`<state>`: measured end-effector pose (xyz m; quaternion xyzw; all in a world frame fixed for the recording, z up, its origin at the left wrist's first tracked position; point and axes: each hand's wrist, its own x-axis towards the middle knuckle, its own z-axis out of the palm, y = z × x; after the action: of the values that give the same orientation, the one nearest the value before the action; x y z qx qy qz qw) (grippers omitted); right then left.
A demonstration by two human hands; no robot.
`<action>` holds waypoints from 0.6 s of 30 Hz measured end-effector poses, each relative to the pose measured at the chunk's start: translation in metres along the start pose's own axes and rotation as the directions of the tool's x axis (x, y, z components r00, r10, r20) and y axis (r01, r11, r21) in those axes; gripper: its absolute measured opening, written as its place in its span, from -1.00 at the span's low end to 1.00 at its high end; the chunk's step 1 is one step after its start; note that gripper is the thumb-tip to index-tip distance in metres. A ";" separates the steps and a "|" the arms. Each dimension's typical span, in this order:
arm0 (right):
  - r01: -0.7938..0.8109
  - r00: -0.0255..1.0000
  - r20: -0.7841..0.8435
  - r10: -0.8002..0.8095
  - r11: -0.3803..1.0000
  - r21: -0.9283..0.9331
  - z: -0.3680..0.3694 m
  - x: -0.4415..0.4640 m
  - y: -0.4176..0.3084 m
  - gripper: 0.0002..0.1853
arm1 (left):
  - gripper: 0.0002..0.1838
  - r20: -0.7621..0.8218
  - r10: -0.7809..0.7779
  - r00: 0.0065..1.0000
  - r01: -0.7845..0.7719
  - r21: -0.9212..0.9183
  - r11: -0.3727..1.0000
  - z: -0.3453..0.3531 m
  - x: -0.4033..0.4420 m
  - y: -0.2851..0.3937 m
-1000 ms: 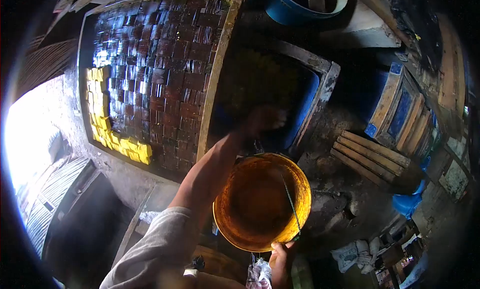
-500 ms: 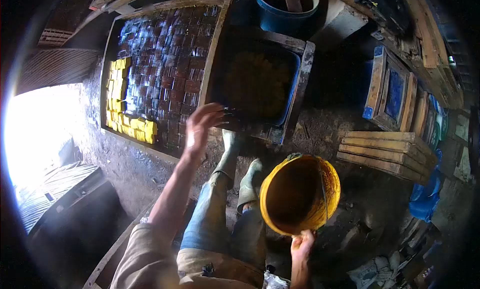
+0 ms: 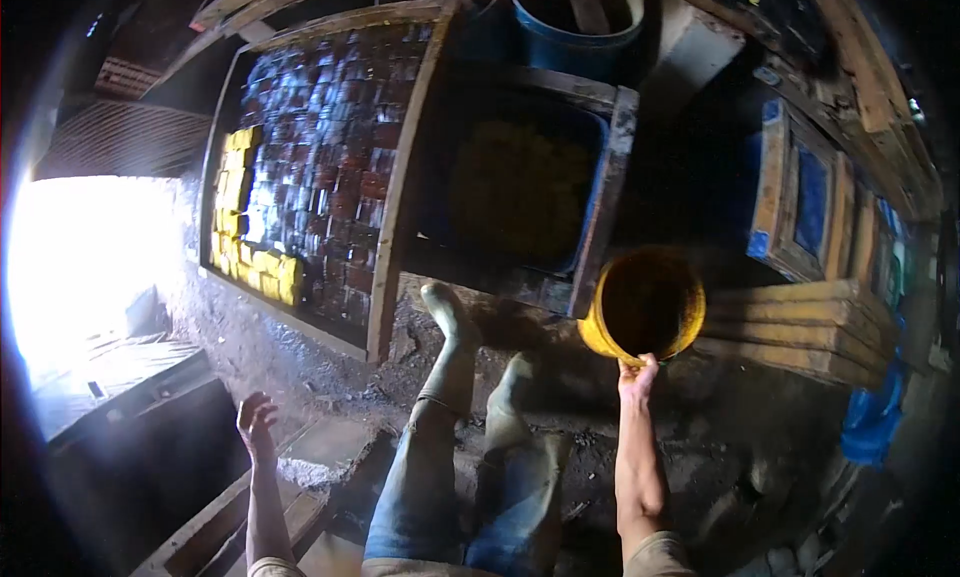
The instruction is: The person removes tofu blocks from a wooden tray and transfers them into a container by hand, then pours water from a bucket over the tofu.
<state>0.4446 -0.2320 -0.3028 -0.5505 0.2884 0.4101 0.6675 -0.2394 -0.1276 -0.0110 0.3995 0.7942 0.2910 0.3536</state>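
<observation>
My right hand grips the near rim of a yellow bucket, with the arm stretched forward. The bucket's mouth faces me, and its inside is too dark to make out any contents. It is beside the right corner of a wood-framed blue tub; dim yellowish pieces show in the tub. My left hand is off to the left, low over the floor, holding nothing, with its fingers apart and a little curled. Ahead of it lies a woven tray in a wooden frame, with several yellow blocks along its left and near edges.
Wooden frames are stacked at the right, and more frames with blue panels lean behind them. A blue barrel stands at the back. Blue plastic lies on the far right. A wooden ledge is near my left leg.
My right hand has carried the bucket forward, closer to the tub and the stacked frames. My left hand has drawn back from the tray's edge, down and to the left. My legs have shifted.
</observation>
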 end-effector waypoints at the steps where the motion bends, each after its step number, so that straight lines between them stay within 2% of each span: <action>1: 0.027 0.999 0.044 -0.028 0.999 0.017 0.005 0.016 0.006 -0.92 | -0.52 -0.012 -0.074 0.997 0.074 0.031 0.997 -0.006 -0.007 -0.009; 2: 0.055 0.995 0.084 -0.058 0.998 0.038 0.008 0.030 0.012 -0.89 | -0.54 -0.036 -0.147 0.988 0.149 0.046 0.988 -0.017 -0.013 -0.027; 4: 0.004 0.996 0.092 0.001 0.999 -0.054 0.008 0.046 0.012 -0.87 | -0.56 -0.024 -0.269 0.963 0.269 0.042 0.962 -0.034 -0.032 -0.041; 6: -0.015 0.991 0.131 0.040 0.983 -0.185 -0.009 0.076 0.014 -0.94 | -0.55 0.069 -0.224 0.972 0.227 -0.026 0.974 -0.067 -0.042 -0.094; 7: -0.050 0.989 0.126 0.078 0.975 -0.215 -0.012 0.078 0.011 -0.97 | -0.55 -0.017 -0.350 0.937 0.350 0.043 0.936 -0.057 -0.056 -0.070; 8: -0.080 0.987 0.115 0.111 0.965 -0.248 -0.011 0.074 0.003 -0.97 | -0.51 -0.019 -0.356 0.934 0.357 0.045 0.933 -0.058 -0.065 -0.069; 9: -0.090 0.996 0.000 0.093 0.955 -0.282 -0.015 0.073 -0.001 -0.92 | -0.47 -0.020 -0.362 0.932 0.363 0.047 0.931 -0.063 -0.070 -0.078; 11: -0.168 0.982 0.044 0.183 0.957 -0.235 -0.030 0.060 -0.013 -0.93 | -0.44 -0.016 -0.371 0.928 0.371 0.040 0.928 -0.071 -0.078 -0.088; 12: -0.214 0.969 0.073 0.235 0.952 -0.219 -0.033 0.051 -0.019 -0.88 | -0.40 -0.015 -0.376 0.927 0.376 0.031 0.926 -0.071 -0.080 -0.090; 14: -0.269 0.962 0.006 0.271 0.957 -0.111 -0.040 0.027 -0.027 -0.75 | -0.36 -0.011 -0.381 0.924 0.381 0.013 0.924 -0.070 -0.081 -0.091; 15: -0.248 0.964 0.074 0.255 0.964 -0.094 -0.038 0.001 -0.035 -0.70 | -0.33 -0.013 -0.371 0.929 0.370 -0.011 0.929 -0.069 -0.081 -0.091; 16: -0.196 0.976 0.069 0.207 0.971 -0.137 -0.031 -0.026 -0.043 -0.58 | -0.29 -0.015 -0.362 0.932 0.361 -0.037 0.932 -0.068 -0.081 -0.092; 17: -0.149 0.984 0.065 0.163 0.972 -0.182 -0.016 -0.053 -0.053 -0.52 | -0.38 0.029 -0.340 0.940 0.342 -0.100 0.934 -0.072 -0.077 -0.103; 18: -0.106 0.990 0.067 0.124 0.967 -0.231 -0.001 -0.077 -0.061 -0.46 | -0.38 0.023 -0.347 0.937 0.348 -0.117 0.930 -0.069 -0.073 -0.106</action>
<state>0.4588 -0.2541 -0.2086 -0.5882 0.2438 0.5004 0.5867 -0.3078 -0.2557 -0.0255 0.2313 0.8332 0.2703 0.4234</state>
